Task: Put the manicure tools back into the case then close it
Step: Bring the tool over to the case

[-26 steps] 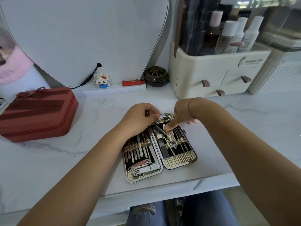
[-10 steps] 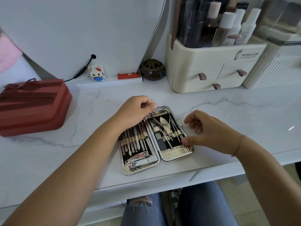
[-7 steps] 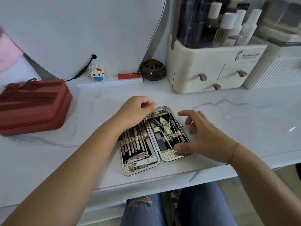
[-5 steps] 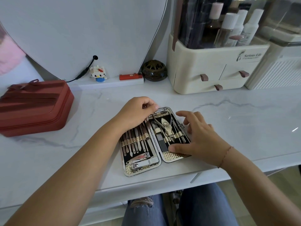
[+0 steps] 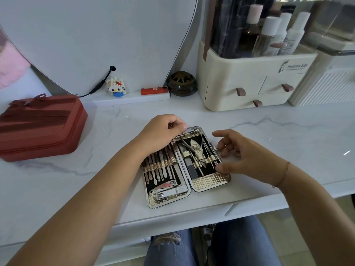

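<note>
The gold manicure case (image 5: 210, 182) lies open flat on the white marble table, both halves up. Its left half holds several thin metal tools (image 5: 160, 166) under gold straps and nail clippers (image 5: 167, 190) at the near end. Nippers (image 5: 192, 146) and a file sit strapped in the right half. My left hand (image 5: 161, 132) rests curled on the far end of the left half, covering the tool tips there. My right hand (image 5: 242, 154) is spread at the case's right edge, thumb touching the rim near the clasp, holding nothing.
A red zip pouch (image 5: 40, 125) sits far left. Behind stand a mirror (image 5: 96, 35), a small toy figure (image 5: 116, 87), a red lighter (image 5: 153, 91), a dark round burner (image 5: 181, 83) and a cream drawer organiser (image 5: 249, 81) with bottles. The table's front edge runs just below the case.
My right hand left the far end of the case, swung out to its right side and settled at the right rim. My left hand stayed put.
</note>
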Demonstrator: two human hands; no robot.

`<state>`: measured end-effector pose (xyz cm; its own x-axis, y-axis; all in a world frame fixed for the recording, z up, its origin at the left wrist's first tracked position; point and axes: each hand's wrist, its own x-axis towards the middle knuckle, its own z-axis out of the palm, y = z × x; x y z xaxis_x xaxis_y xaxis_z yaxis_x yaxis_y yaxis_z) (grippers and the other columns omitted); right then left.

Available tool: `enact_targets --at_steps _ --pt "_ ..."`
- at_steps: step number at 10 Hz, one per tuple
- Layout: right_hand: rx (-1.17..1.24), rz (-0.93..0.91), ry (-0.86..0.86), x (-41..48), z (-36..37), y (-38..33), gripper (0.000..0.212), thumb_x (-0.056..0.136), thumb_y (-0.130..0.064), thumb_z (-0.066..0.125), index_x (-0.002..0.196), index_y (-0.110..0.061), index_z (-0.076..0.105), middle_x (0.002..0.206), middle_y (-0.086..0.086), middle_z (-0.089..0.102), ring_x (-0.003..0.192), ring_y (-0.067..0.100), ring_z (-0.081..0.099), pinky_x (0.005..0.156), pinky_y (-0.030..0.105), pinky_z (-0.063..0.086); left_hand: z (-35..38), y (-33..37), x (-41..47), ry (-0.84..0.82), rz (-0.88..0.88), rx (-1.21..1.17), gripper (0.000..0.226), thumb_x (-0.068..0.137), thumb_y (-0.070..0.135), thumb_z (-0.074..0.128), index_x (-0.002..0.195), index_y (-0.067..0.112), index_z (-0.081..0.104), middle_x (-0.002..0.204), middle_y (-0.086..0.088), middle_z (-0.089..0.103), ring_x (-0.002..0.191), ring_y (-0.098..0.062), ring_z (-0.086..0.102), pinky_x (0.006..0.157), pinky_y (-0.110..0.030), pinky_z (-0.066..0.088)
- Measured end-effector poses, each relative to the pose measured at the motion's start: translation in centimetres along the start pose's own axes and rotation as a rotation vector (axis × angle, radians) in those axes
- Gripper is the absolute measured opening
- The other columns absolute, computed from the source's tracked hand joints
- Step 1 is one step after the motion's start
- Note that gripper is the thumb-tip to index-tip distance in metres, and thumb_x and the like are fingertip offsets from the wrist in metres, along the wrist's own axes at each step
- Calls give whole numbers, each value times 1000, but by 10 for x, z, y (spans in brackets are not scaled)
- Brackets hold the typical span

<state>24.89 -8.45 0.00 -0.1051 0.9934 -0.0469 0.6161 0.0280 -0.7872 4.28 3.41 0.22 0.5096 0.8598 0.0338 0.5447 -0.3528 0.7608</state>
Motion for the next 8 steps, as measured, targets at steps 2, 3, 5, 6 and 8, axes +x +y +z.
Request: enact_targets --at_steps 2,3,5,6,8 --pt "-10 -32 44 4 4 2 67 69 -14 79 124 -30 43 98 -1 56 81 7 54 77 13 42 0 0 0 3 1 3 19 93 32 55 99 20 70 101 11 68 88 2 57 72 -13 40" --pt "-12 -10 39 3 5 -1 71 68 -20 81 126 -31 41 99 -3 54 84 10 53 79 16 44 -1 1 -1 5 1 5 20 93 33 55 100 20 70 101 12 67 89 2 57 73 -13 40" --pt "-94 0 59 3 10 -3 75 66 -28 81 127 -36 38 101 -7 49 86 10 51 77 11 42 -2 3 -2 25 -14 1 18 93 33 55 98 22 69 98 17 65 85 3 56 71 -14 40" --pt "-101 -2 60 2 12 -5 74 67 -30 80 127 -34 38 102 -7 49 86 11 51 76 9 42 -8 3 -3 52 -66 -39 23 93 35 54 96 19 70 99 6 70 89 -16 66 79 -25 48" --pt "103 58 90 -5 8 -10 62 67 -38 71 123 -24 47 105 -4 60 93 14 62 90 29 50 -29 3 -23 131 -232 -238 36 92 49 49 110 21 64 115 5 64 108 -13 59 103 -40 43"
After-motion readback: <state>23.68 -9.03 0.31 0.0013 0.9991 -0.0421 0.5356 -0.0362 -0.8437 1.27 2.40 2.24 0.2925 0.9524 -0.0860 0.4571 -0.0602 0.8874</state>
